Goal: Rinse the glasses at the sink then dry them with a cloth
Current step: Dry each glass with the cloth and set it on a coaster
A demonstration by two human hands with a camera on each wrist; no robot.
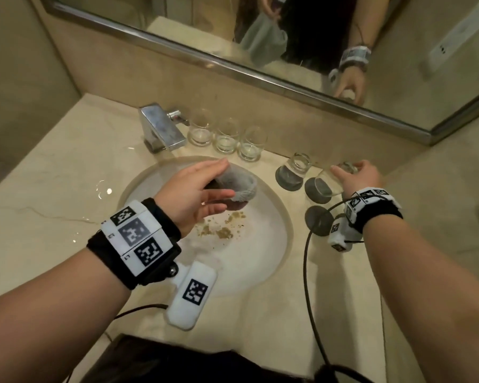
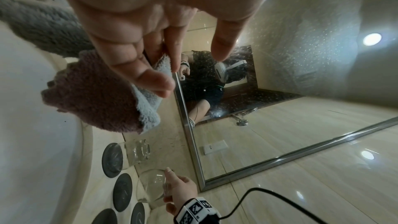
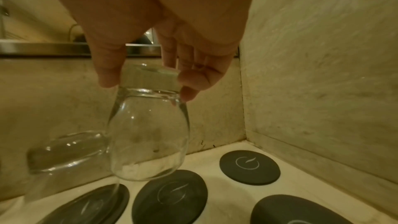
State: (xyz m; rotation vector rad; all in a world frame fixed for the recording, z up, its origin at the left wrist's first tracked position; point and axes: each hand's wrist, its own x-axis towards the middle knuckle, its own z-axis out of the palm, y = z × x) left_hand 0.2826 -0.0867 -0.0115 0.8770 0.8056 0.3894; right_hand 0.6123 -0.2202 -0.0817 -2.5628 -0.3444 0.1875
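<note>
My right hand (image 1: pixel 353 174) grips an upside-down clear glass (image 1: pixel 328 182) by its base, at the right of the counter. In the right wrist view the glass (image 3: pixel 148 135) is tilted, its mouth just above a dark coaster (image 3: pixel 172 195). To its left, a second glass (image 1: pixel 295 168) stands inverted on its own coaster. My left hand (image 1: pixel 205 189) holds a bunched grey cloth (image 1: pixel 239 183) over the sink (image 1: pixel 260 258); the cloth (image 2: pixel 92 94) also shows a mauve side. Three upright glasses (image 1: pixel 227 136) line the back wall beside the faucet (image 1: pixel 161 128).
Brown crumbs (image 1: pixel 221 226) lie in the white basin. Empty dark coasters (image 3: pixel 249 166) sit toward the right corner, where the side wall (image 3: pixel 323 74) meets the counter. A mirror (image 1: pixel 288 37) runs above the backsplash. Water puddles (image 1: pixel 104 189) lie left of the sink. A black cable (image 1: pixel 306 258) hangs from my right wrist.
</note>
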